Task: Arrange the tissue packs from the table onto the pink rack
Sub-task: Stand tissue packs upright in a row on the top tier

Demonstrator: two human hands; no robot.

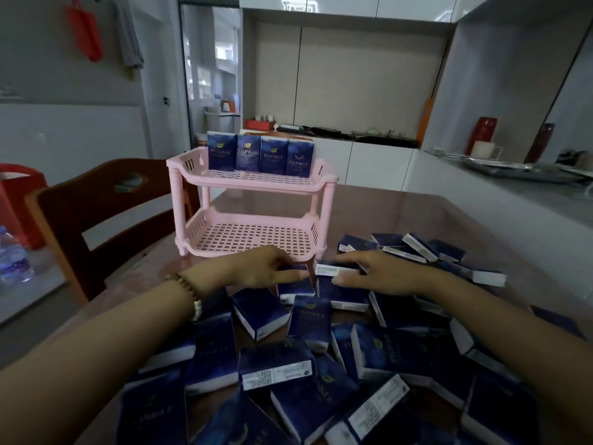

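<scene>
I am looking down at both hands reaching into the packs [308,358], which are lying in a loose heap across the near table [417,213]. My left hand [263,268] is curling its fingers over a dark pack [296,285] at the far edge of the heap, thumb beneath it, just in front of the rack [250,216]. My right hand [378,273] is pinching a second pack [333,270] by its white end, thumb below and fingers above. The two hands are sitting close together, nearly touching. The rack is standing on the table beyond them; its lower shelf is showing bare, while four packs [260,154] are standing upright in a row along the back of its top shelf. A wooden chair [96,216] is sitting at the left of the table.
</scene>
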